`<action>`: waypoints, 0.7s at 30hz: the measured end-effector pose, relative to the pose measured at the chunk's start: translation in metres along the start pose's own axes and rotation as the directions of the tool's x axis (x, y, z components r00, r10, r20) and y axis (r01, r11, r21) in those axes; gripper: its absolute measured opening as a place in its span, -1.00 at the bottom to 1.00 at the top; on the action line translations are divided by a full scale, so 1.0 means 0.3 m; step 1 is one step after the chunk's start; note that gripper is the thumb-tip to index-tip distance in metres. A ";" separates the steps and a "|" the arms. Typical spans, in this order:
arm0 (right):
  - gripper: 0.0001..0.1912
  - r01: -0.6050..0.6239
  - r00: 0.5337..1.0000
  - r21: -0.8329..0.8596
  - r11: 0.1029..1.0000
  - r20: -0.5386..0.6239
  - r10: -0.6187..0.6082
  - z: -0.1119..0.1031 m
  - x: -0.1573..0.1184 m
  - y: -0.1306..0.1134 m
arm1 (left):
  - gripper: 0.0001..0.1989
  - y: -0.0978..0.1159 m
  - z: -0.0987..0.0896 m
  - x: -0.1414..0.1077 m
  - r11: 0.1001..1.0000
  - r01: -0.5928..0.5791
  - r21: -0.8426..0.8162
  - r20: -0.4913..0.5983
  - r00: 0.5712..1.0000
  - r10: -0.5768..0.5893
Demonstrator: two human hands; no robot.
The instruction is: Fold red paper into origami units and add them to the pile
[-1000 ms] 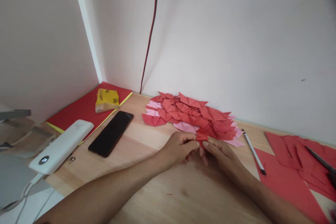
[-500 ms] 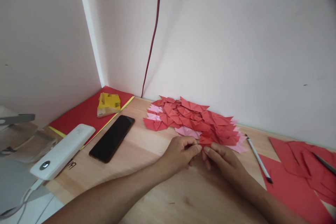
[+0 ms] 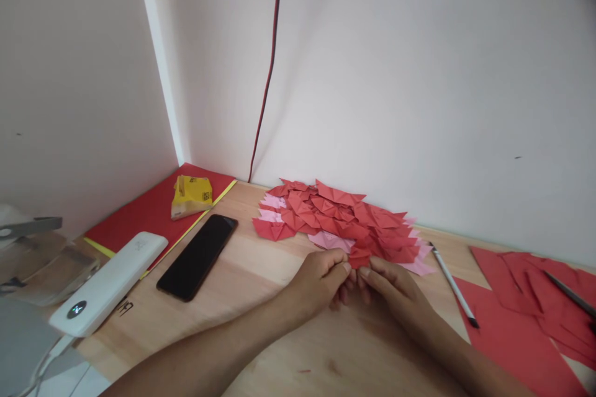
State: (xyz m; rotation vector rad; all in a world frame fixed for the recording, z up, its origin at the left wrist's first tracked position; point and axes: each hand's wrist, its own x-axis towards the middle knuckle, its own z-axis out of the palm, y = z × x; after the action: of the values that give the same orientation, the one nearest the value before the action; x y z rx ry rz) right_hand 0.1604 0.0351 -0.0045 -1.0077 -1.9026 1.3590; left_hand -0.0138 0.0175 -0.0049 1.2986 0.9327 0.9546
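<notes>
A small folded red paper piece (image 3: 359, 257) is pinched between both hands, over the wooden table (image 3: 261, 273). My left hand (image 3: 321, 276) grips its left side between thumb and fingers. On its right side, my right hand (image 3: 391, 285) is closed the same way, with the fingertips of both hands close together. Just beyond them lies a heap of folded red and pink paper pieces (image 3: 335, 211), partly hidden behind the held piece.
A black phone (image 3: 198, 257), a white power bank (image 3: 109, 285) with a cable and a yellow packet (image 3: 192, 195) on red sheets are at left. Right of the hands lie a white pen (image 3: 454, 285), red paper (image 3: 516, 335) and a dark tool (image 3: 570, 293).
The view has shifted slightly, so most table items appear a little lower. Both hands still hold the red piece, whose upper part now looks lower and flatter between the fingers.
</notes>
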 end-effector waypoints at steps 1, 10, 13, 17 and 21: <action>-0.64 0.002 1.000 0.002 1.000 0.002 -0.002 0.001 -0.001 -0.004 | -0.79 0.002 0.002 -0.003 1.000 -0.005 0.018 -0.015 1.000 0.005; -0.63 -0.001 1.000 0.057 0.998 -0.019 0.002 -0.001 0.006 -0.022 | -0.78 0.004 0.008 -0.010 0.998 -0.047 0.034 -0.060 0.997 0.049; -0.63 0.007 1.000 0.048 0.999 0.018 -0.008 0.003 0.011 -0.017 | -0.81 0.006 0.007 -0.004 0.998 -0.059 0.004 -0.075 0.995 0.059; -0.69 -0.003 0.998 0.025 1.000 -0.058 0.004 0.008 0.012 -0.002 | -0.80 0.009 0.004 0.004 0.997 -0.023 -0.075 -0.172 0.985 0.010; -0.77 -0.035 0.974 0.035 0.999 -0.222 0.042 0.008 0.012 0.009 | -0.81 0.007 -0.001 0.015 0.987 0.017 -0.159 -0.238 0.970 -0.055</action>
State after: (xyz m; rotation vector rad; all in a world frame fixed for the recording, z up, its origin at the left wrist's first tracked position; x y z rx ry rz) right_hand 0.1571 0.0373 -0.0075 -1.1363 -1.6992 1.2357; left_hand -0.0126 0.0218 -0.0031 1.0445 1.0423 1.1519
